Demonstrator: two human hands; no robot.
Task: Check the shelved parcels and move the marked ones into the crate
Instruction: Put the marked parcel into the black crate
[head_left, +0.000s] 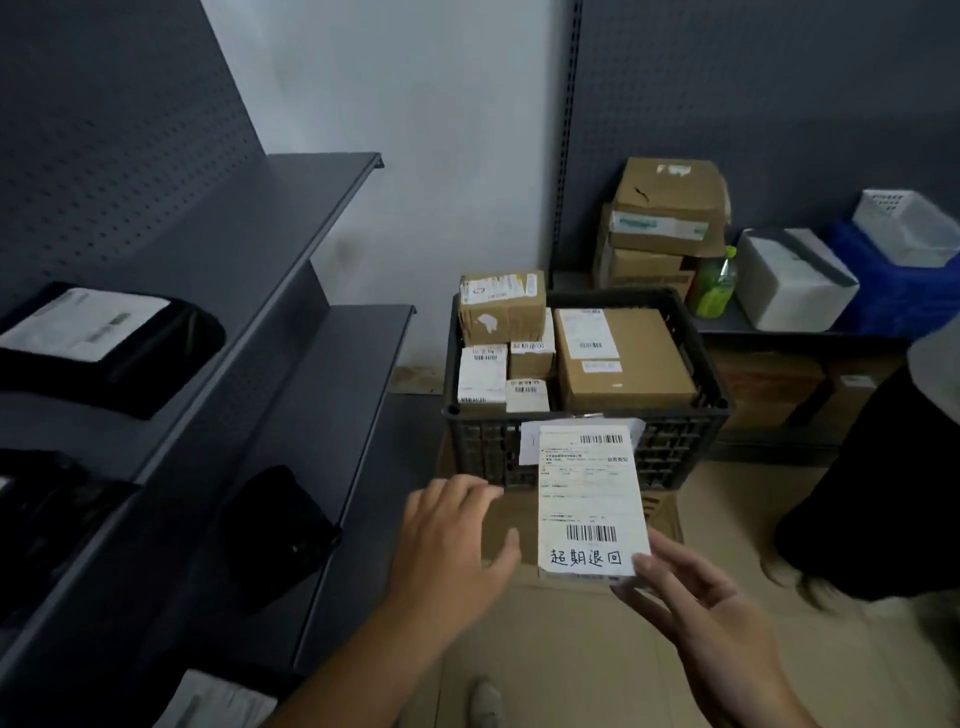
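The dark shelving (291, 249) runs down my left, with black bagged parcels (104, 343) lying on it that I judge are not yet checked. Ahead of me, on the floor, stands the black crate (711, 408). It is already nearly full: a big brown box (623, 374) takes the right half, smaller boxes crowd the left, and one small box (501, 306) sits stacked above the rim at the far left.

The marked parcel (592, 493) is in my hands, in the air just near of the crate's front wall, label up. My right hand (691, 603) pinches its near right corner, thumb on the label and fingers beneath. My left hand (457, 530) lies spread and fairly flat over its left part, steadying more than gripping. The handwritten mark (586, 557) sits at the label's near edge, so I judge this one goes in.

The risk is space. Laid on top, the parcel could sit tilted and slide off the front, or knock the stacked box. With only a corner pinch, it may also swing down if my left hand lifts early.
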